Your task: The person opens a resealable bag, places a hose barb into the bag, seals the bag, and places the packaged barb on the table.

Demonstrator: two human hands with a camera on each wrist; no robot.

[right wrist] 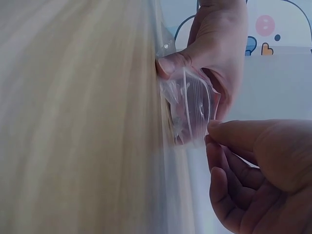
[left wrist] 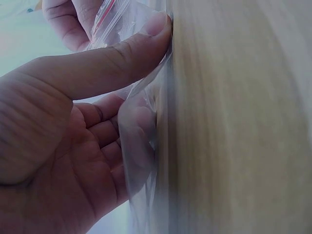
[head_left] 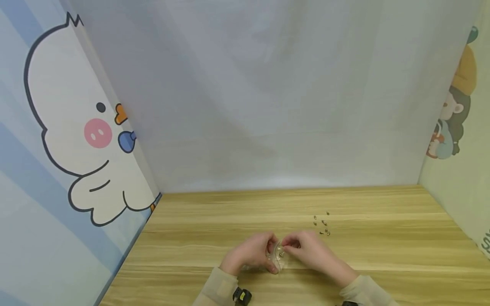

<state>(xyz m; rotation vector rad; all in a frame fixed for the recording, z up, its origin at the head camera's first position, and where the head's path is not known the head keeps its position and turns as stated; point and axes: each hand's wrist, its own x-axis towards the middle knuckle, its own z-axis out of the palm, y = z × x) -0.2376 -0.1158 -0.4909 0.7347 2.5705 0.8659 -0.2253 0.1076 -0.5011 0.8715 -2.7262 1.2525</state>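
Note:
A small clear zip-lock bag stands at the table's near middle, between the two hands. My left hand grips it from the left, thumb at the near side and fingers at the far side. In the left wrist view, the left thumb presses along the plastic close to the wood. My right hand has thumb and index fingertips together at the bag's edge, pinching it beside the zip strip in the right wrist view. Something small and shiny shows in the bag; its kind is unclear.
Several tiny dark metal pieces lie scattered on the wooden table, beyond the right hand. A pale curtain-like backdrop rises behind the table. Printed panels stand at left and right.

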